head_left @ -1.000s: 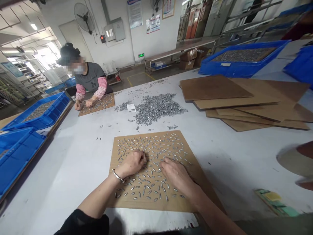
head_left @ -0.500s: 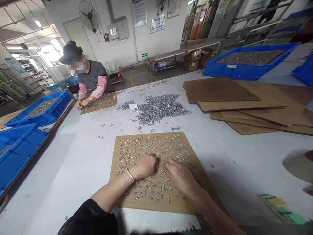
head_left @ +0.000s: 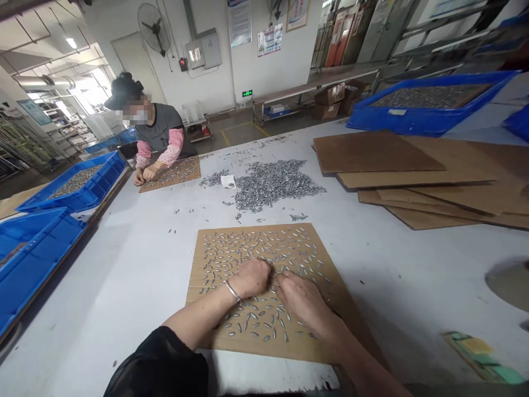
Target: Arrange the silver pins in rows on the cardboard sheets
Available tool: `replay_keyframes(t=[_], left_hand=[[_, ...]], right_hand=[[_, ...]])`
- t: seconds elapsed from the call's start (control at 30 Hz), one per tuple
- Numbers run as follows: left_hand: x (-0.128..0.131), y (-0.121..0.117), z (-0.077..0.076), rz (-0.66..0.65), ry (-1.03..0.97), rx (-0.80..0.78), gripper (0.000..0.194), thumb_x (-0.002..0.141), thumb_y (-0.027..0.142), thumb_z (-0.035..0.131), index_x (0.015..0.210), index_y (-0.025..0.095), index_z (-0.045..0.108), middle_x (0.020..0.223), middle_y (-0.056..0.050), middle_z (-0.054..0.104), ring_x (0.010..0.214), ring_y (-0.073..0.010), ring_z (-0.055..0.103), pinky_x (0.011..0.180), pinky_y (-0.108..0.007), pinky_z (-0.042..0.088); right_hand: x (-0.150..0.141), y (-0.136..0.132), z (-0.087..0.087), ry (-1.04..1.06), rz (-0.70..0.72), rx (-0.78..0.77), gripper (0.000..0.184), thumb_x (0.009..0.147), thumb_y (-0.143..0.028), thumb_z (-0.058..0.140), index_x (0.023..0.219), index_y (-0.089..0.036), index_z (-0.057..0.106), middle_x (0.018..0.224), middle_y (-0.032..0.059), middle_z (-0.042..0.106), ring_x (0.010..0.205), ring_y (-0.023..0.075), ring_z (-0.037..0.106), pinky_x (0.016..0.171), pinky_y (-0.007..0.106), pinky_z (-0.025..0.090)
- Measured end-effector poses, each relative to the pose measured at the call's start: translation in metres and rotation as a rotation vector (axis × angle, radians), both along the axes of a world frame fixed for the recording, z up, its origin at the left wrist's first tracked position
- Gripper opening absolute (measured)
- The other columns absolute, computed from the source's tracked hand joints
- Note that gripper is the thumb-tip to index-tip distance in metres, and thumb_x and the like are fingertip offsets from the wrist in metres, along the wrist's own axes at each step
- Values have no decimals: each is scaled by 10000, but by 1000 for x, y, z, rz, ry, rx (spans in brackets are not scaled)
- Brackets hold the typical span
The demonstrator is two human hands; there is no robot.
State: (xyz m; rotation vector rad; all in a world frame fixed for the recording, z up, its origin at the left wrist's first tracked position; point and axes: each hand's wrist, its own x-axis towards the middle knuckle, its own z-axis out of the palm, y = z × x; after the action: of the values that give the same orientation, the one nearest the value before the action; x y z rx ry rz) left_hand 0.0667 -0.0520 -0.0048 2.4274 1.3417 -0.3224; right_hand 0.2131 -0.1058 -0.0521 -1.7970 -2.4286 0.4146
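Small silver spindle-shaped metal pieces (head_left: 253,318) lie spread over a cardboard sheet (head_left: 308,348) in front of me. Above the middle of the sheet, my left hand (head_left: 253,277), with a bangle at its wrist, has its fingers curled closed. Close by on the right is my right hand (head_left: 298,293), its fingers pinched together. The fingertips of both hands almost meet among the pieces. Whatever they grip is too small and too hidden to make out. Beyond the sheet lies a large heap of the same metal pieces (head_left: 275,184), with a white scrap of paper (head_left: 228,181) at its left.
Cardboard sheets (head_left: 376,154) are stacked at the right. Blue trays (head_left: 413,124) stand behind them, and other blue bins (head_left: 45,237) line the left edge. Across the white table (head_left: 136,264), a co-worker (head_left: 159,129) handles pieces on another cardboard sheet. A green and yellow object (head_left: 481,353) lies at lower right.
My left hand has shifted slightly right, closer to my right hand. My right hand stays nearly in place, fingers still closed. The whole view has shifted a little.
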Motion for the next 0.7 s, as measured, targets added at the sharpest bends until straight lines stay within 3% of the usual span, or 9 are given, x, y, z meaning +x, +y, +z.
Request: replay_keyframes(t=[0.13, 0.3, 0.37, 0.53, 0.7], left_hand=[[-23, 4, 13, 37, -103, 29, 228, 912, 123, 532, 919, 168, 755, 987, -106, 775, 898, -218, 717, 821, -292, 556], [-61, 1, 24, 101, -195, 89, 240, 893, 83, 512, 912, 163, 738, 987, -89, 747, 890, -197, 684, 844, -281, 519], [-65, -5, 20, 50, -238, 70, 220, 890, 78, 545, 903, 184, 737, 983, -59, 743, 907, -183, 678, 857, -265, 511], [-51, -18, -1, -237, -301, -11, 186, 941, 110, 582, 877, 211, 725, 1010, -63, 698, 989, -186, 651, 869, -265, 511], [-40, -18, -7, -291, -206, -14, 206, 970, 121, 556, 837, 187, 698, 944, -77, 662, 900, -198, 627, 797, -290, 509]], right_hand=[[5, -2, 1, 64, -10, 57, 233, 941, -107, 481, 828, -200, 663, 921, 88, 728, 800, 195, 673, 694, 293, 406], [21, -11, -6, 238, -80, 169, 177, 925, -164, 445, 824, -237, 571, 780, 22, 667, 688, 170, 609, 627, 282, 356], [25, -15, -11, 303, -104, 170, 155, 920, -207, 450, 810, -250, 550, 762, 15, 665, 674, 176, 606, 614, 283, 358], [27, -22, -16, 450, -198, 121, 140, 917, -285, 469, 864, -262, 596, 845, 40, 728, 757, 204, 672, 678, 297, 455], [28, -29, -14, 512, -236, 123, 173, 907, -301, 468, 908, -266, 638, 895, 49, 758, 790, 218, 696, 723, 315, 501]])
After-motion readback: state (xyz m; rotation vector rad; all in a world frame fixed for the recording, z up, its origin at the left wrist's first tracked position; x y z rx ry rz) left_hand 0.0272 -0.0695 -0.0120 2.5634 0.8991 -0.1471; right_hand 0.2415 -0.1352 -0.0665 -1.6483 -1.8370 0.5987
